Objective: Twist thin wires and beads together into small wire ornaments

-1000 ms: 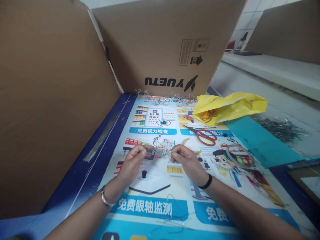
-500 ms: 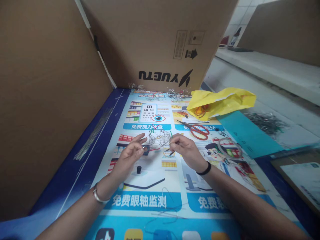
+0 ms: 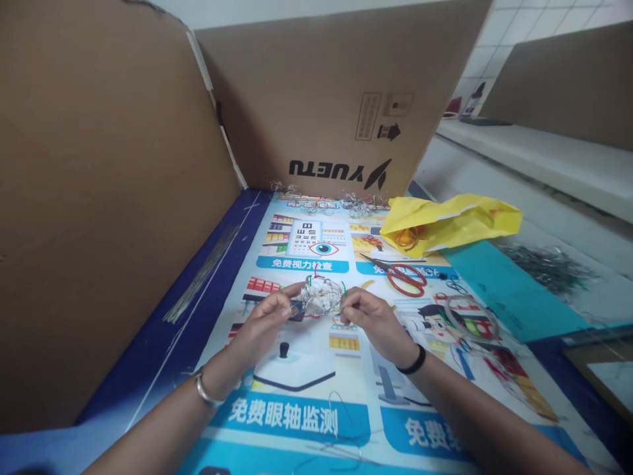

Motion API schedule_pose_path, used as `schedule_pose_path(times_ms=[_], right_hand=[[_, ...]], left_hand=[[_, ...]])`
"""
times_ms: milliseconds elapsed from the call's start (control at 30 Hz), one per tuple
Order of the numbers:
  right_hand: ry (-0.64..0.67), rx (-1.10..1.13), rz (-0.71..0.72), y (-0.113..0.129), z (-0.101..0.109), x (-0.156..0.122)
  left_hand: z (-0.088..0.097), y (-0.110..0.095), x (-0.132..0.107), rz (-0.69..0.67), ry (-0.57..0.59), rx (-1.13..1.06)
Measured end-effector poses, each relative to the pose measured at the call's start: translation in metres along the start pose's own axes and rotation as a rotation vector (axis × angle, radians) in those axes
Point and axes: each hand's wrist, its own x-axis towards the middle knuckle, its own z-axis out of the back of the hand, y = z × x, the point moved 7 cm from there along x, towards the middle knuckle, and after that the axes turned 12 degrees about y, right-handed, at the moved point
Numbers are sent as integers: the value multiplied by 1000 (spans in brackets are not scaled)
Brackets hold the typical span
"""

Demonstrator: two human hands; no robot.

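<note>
A small tangled bundle of thin wires (image 3: pixel 322 295), silver with green and red strands, hangs just above the printed poster (image 3: pixel 297 409) on the table. My left hand (image 3: pixel 267 320) pinches its left side, where a small dark part sits between thumb and finger. My right hand (image 3: pixel 368 315) pinches the right side of the same bundle. Both hands are closed on it. A silver bangle is on my left wrist and a black band on my right.
Red-handled scissors (image 3: pixel 403 277) lie to the right, behind them a yellow plastic bag (image 3: pixel 448 221). A coil of clear tubing (image 3: pixel 469 315) lies further right. Cardboard walls (image 3: pixel 99 198) stand at left and back. Straight wire lengths (image 3: pixel 200 277) lie along the left wall; loose wires (image 3: pixel 336 435) near me.
My left hand's fingers were spread half a second ago and have closed on the bundle again. The view has shifted slightly; the hands stay in the same spot.
</note>
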Motion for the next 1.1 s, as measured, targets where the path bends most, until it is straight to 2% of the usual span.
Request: schedule_pose_path(times_ms=[133, 333, 500, 867, 1100], right_hand=[[12, 47, 0, -4, 0, 0], [43, 77, 14, -9, 0, 1], [58, 110, 18, -12, -1, 1], [90, 16, -17, -8, -4, 2], [58, -44, -72, -8, -3, 0]], left_hand=[[3, 0, 0, -14, -16, 22], [-4, 0, 1, -2, 48, -155], [-3, -1, 2, -21, 50, -185], [17, 5, 0, 15, -100, -111], [21, 7, 2, 37, -170, -106]])
